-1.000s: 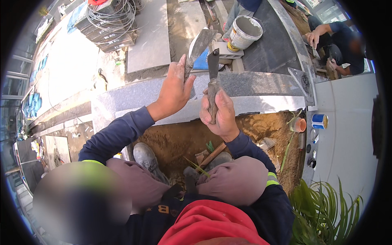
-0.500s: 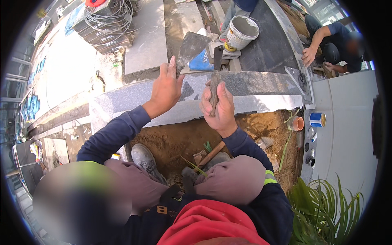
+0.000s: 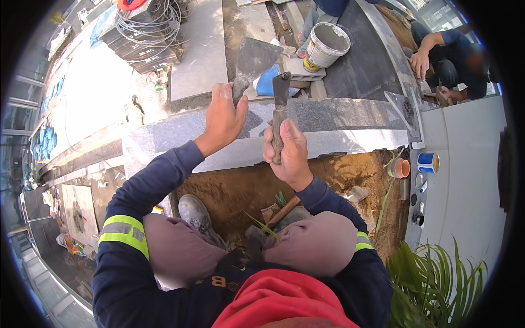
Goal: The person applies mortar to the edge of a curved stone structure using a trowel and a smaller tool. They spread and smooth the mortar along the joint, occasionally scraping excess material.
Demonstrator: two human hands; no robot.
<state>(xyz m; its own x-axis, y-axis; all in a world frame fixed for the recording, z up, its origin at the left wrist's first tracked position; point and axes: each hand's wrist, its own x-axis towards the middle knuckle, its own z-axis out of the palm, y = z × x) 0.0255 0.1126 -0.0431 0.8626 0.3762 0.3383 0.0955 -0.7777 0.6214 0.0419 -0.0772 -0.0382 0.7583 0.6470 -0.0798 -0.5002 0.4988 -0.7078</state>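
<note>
My left hand (image 3: 224, 117) grips the handle of a wide grey trowel (image 3: 257, 54), its blade raised flat in front of me at the top centre. Just to its right, my right hand (image 3: 287, 153) is closed round the handle of a narrow, dark-bladed trowel (image 3: 281, 87), which points away from me. Both tools are over a speckled grey stone ledge (image 3: 344, 112), with a paler strip (image 3: 361, 139) along its near side. A blue bag (image 3: 268, 85) lies partly hidden behind the trowels. Below the ledge is a dirt trench (image 3: 229, 180) with my boots in it.
A bucket (image 3: 328, 46) stands on concrete blocks (image 3: 303, 74). A co-worker (image 3: 459, 60) crouches at top right; another person's legs (image 3: 311, 27) show beyond. Coiled wire (image 3: 147, 24) tops a dark stack, upper left. A blue can (image 3: 427, 162), orange pipe (image 3: 401, 168) and palm (image 3: 437, 279) line the right.
My left hand has drawn a little left, and its trowel blade has turned from edge-on to flat; its fingers, briefly lifted, are wrapped again. My right trowel has shifted slightly left and nearer me.
</note>
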